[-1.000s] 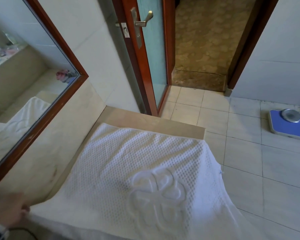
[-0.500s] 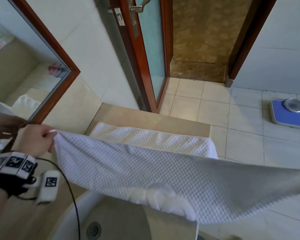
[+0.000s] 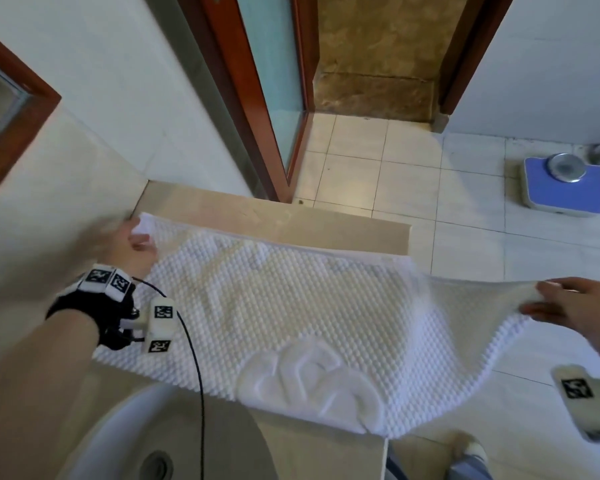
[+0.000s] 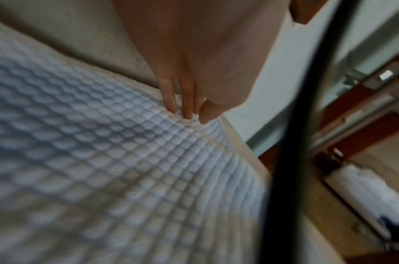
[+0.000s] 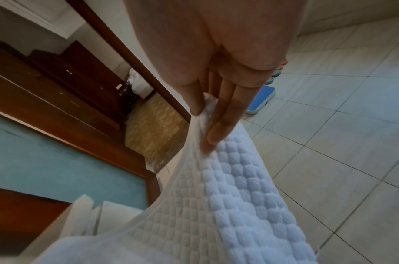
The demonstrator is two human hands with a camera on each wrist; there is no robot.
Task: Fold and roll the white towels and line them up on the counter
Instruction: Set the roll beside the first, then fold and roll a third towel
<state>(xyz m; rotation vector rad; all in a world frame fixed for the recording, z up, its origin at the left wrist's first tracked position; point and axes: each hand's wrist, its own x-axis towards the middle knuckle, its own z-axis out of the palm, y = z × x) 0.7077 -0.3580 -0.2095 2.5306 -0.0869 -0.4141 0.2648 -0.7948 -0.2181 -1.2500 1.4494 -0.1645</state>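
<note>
A white waffle-textured towel (image 3: pixel 291 306) with a raised emblem (image 3: pixel 309 379) lies folded over on the beige counter (image 3: pixel 291 223). My left hand (image 3: pixel 132 247) pinches its far left corner down near the wall; in the left wrist view the fingertips (image 4: pixel 187 110) press into the towel (image 4: pixel 103 160). My right hand (image 3: pixel 568 303) holds the other corner in the air, out past the counter's right edge. The right wrist view shows that thumb and fingers (image 5: pixel 216 128) pinching the bunched towel (image 5: pixel 228 205).
A white sink basin (image 3: pixel 146 441) sits at the near left of the counter. A wood-framed mirror (image 3: pixel 11 109) hangs at left. A glass door (image 3: pixel 274 81) stands open ahead. On the tiled floor at right rests a blue scale (image 3: pixel 565 185).
Both hands lifted the near edge of the spread towel and carried it over to the far edge, folding it in half. The left hand has come down onto the counter.
</note>
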